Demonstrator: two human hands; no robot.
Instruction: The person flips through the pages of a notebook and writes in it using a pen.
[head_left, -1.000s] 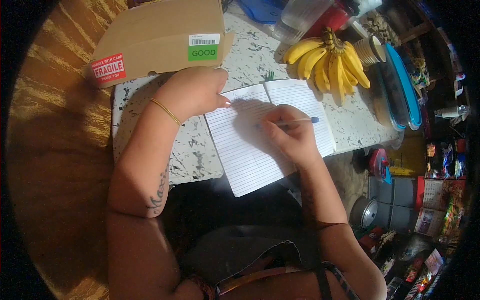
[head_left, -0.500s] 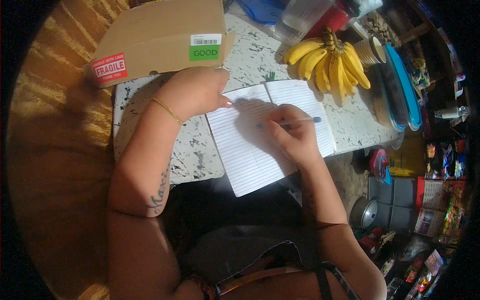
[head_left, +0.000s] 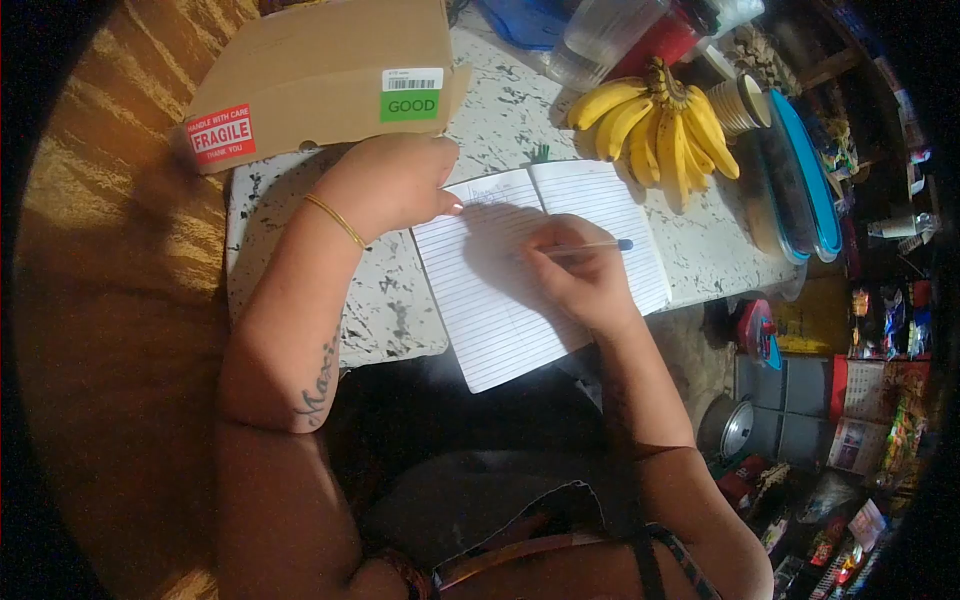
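An open lined notebook [head_left: 500, 300] lies tilted on the table, with a little handwriting near the top of its left page. My right hand [head_left: 585, 270] is closed around a clear pen [head_left: 590, 247] with a dark blue end, over the middle of the notebook. The pen's tip is hidden by my fingers and shadow. My left hand [head_left: 395, 180] rests on the table at the notebook's upper left, thumb apart and touching the page edge. Its other fingers are partly hidden. Just beyond it is a cardboard box [head_left: 310, 70] with FRAGILE and GOOD labels.
A bunch of bananas [head_left: 665, 125] lies beyond the notebook on the white, dark-flecked table [head_left: 390, 310]. Stacked paper cups [head_left: 740, 105], a blue-lidded container [head_left: 800, 180] and a clear pitcher [head_left: 600, 45] stand around it. Crowded shelves [head_left: 890, 300] are at the right.
My right hand has shifted slightly, and the pen's blue end sits a little lower and further left. The left hand and the notebook have stayed in place.
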